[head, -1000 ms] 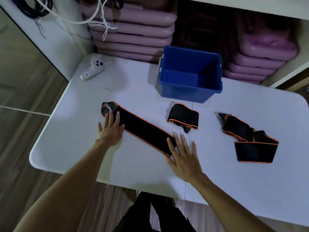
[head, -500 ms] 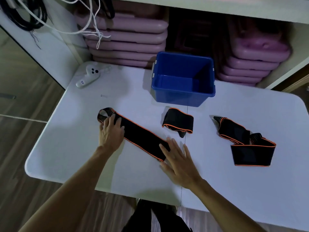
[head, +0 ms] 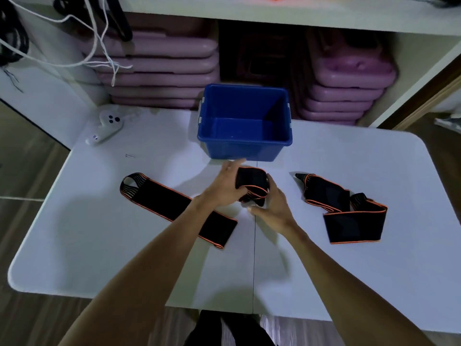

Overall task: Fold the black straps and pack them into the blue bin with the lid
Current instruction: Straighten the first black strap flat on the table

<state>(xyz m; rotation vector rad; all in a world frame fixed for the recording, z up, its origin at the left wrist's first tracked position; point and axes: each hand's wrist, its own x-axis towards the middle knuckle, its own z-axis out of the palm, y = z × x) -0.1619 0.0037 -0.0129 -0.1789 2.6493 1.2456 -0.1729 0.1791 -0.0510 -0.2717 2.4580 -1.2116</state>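
- Our left hand (head: pixel 225 187) and right hand (head: pixel 270 203) both grip the folded strap (head: pixel 252 182) between them.
- The blue bin (head: pixel 245 143) sits just beyond our hands.
- The flat strap (head: pixel 159 201) lies under our left forearm; the loose strap (head: pixel 349 216) lies right of our right hand.

This looks like a storage corner or stockroom, perhaps of a gym or a data-collection studio, though which cannot be told. A white folding table (head: pixel 104 245) stands on wood-look flooring (head: pixel 27 171). At its far side, white shelving (head: pixel 287 23) holds stacks of identical mauve plastic cases (head: pixel 159 71), piled on the left and on the right (head: pixel 349 78). Loose white cords (head: pixel 99 56) and black cables (head: pixel 11 43) hang at far left. A white handheld controller (head: pixel 106 129) lies on the table's far left corner, near a blue bin (head: pixel 244 148).
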